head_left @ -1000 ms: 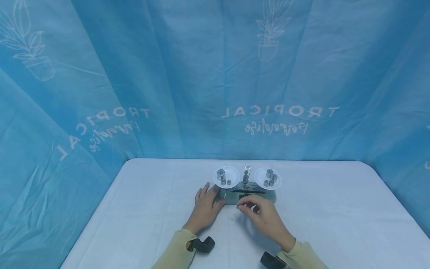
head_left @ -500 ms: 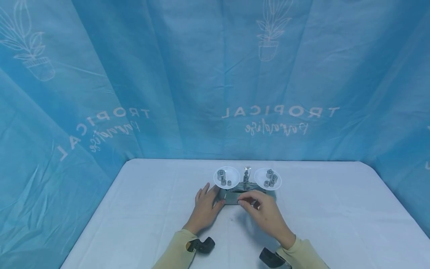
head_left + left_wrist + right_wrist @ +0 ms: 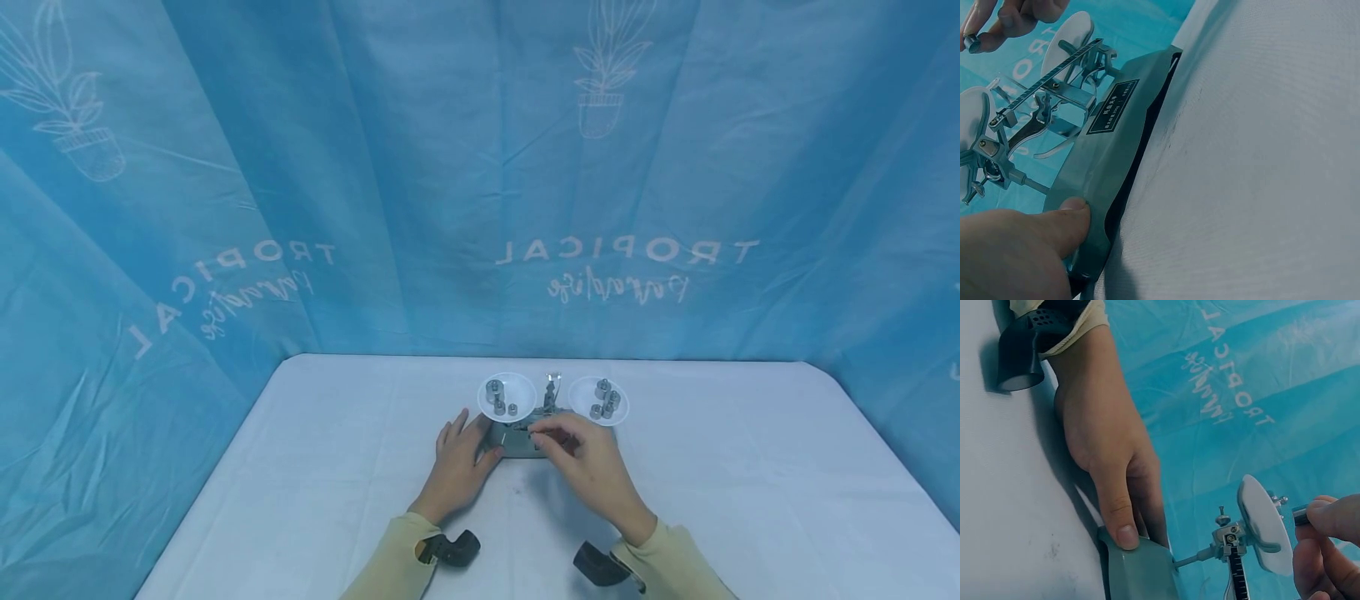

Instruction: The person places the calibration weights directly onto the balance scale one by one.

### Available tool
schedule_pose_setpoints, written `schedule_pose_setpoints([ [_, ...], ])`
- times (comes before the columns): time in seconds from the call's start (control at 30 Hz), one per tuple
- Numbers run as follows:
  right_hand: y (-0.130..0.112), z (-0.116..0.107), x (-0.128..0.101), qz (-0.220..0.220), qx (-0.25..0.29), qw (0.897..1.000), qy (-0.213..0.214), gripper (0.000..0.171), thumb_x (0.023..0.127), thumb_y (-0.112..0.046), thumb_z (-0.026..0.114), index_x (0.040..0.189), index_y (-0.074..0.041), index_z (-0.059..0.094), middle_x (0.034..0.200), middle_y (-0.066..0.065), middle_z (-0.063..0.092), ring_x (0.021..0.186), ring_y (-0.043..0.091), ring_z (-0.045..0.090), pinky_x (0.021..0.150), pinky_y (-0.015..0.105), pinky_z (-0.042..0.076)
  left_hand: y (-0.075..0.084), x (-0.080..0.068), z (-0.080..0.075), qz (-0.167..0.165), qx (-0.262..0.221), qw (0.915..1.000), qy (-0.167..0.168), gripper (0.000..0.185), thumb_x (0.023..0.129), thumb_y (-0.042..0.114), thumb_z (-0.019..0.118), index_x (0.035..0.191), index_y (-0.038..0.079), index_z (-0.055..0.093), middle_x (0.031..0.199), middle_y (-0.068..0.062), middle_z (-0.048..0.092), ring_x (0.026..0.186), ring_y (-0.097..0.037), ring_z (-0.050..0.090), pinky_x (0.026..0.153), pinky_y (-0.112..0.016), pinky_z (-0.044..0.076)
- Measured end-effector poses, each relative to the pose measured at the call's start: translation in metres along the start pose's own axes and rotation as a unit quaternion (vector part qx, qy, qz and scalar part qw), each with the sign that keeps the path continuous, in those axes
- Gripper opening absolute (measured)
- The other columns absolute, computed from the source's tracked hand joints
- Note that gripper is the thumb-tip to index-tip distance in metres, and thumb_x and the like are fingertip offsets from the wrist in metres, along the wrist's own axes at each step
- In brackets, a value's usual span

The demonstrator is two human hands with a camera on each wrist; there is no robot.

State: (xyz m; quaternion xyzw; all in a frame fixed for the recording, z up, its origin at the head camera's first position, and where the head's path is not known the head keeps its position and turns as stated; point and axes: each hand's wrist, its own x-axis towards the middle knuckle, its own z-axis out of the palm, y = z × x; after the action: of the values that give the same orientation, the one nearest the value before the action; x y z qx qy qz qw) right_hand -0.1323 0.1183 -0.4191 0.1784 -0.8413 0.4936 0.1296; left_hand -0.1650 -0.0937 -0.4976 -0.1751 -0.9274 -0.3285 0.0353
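The left hand [image 3: 457, 467] lies flat on the table [image 3: 300, 467], fingers nearly straight, its thumb [image 3: 1063, 219] pressing the left end of the scale's base [image 3: 1119, 169]. The right hand [image 3: 592, 471] hovers just over the near side of the scale [image 3: 551, 425], right of the left hand, with thumb and forefinger pinching a small metal weight [image 3: 1300, 514]. That weight sits above the beam [image 3: 1047, 81], near the left pan [image 3: 507, 397] and not touching it. Three weights lie in the left pan; several more lie in the right pan [image 3: 597, 400], just beyond the right hand. A pointer post [image 3: 551, 392] stands between the pans. Behind the white table hangs a blue backdrop [image 3: 375, 167] printed with TROPICAL and plant drawings.
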Motion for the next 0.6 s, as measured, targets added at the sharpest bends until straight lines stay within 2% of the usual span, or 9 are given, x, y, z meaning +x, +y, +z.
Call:
schedule_pose_setpoints([
  [0.3, -0.002, 0.002, 0.007, -0.002, -0.017, 1.0, 0.024, 0.008, 0.093, -0.015, 0.074, 0.101, -0.017, 0.076, 0.093, -0.01, 0.071, 0.079, 0.006, 0.065, 0.065, 0.024, 0.058, -0.001, 0.0, 0.0, 0.001, 0.001, 1.0, 0.0, 0.06, 0.103, 0.033, 0.055, 0.154, 0.008, 0.039, 0.156, -0.011, 0.043, 0.15, -0.043, 0.021, 0.12, -0.066, 0.01],
  [0.6, -0.001, 0.006, 0.014, -0.03, -0.051, 0.997, 0.052, 0.009, 0.093, -0.014, 0.074, 0.101, -0.018, 0.077, 0.089, -0.011, 0.07, 0.074, 0.005, 0.061, 0.06, 0.021, 0.052, 0.001, -0.001, -0.001, 0.005, 0.001, 1.0, 0.001, 0.06, 0.102, 0.032, 0.056, 0.154, 0.007, 0.04, 0.156, -0.012, 0.043, 0.149, -0.044, 0.021, 0.119, -0.067, 0.01],
])
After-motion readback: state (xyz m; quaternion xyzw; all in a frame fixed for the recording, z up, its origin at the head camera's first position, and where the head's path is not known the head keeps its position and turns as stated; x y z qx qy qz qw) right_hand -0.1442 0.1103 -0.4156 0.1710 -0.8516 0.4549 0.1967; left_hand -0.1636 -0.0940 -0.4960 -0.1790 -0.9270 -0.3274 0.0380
